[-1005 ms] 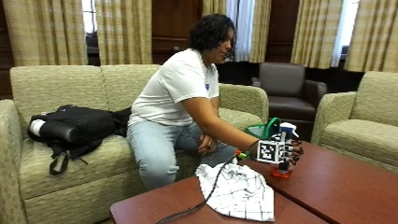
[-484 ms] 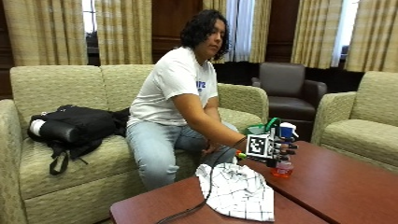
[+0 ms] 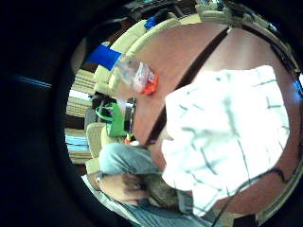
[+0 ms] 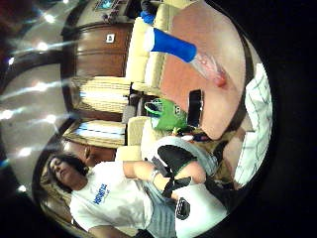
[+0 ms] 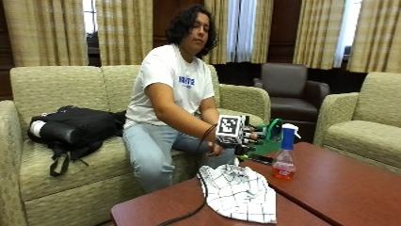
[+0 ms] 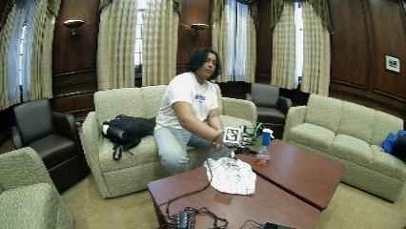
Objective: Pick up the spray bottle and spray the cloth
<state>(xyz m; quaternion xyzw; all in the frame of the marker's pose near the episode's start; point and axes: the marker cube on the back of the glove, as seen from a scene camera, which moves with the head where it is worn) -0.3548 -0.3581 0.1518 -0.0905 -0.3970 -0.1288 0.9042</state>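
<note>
The clear plastic spray bottle with a blue trigger head and orange liquid in its base (image 5: 284, 157) stands upright on the reddish-brown wooden table (image 5: 351, 188), near the edge facing the person. It stands alone, with nothing holding it. A second ago the black-gloved right hand (image 5: 245, 137) was right at the bottle, apparently wrapped round its body; half a second ago it was already drawing away, and now it hovers just beside the bottle, on the person's side and clear of it. Whether the fingers are curled or relaxed I cannot tell, but the hand carries nothing.

Near the bottle, toward the front of the table, the white cloth with thin dark checks (image 5: 240, 192) lies crumpled and drapes over the table's front edge. Both palm views look down past the cloth toward the bottle on the wood, which fits a hand raised and held away from it.

Behind the bottle, beyond the table edge, sits a green bag (image 5: 270, 136). Well apart from the bottle, a black backpack (image 5: 75, 129) lies on the beige fabric sofa (image 5: 56, 84).

My reading is that the hand has let the bottle go and set it back. Whether the cloth was sprayed cannot be judged here; no wet patch can be made out on it.
</note>
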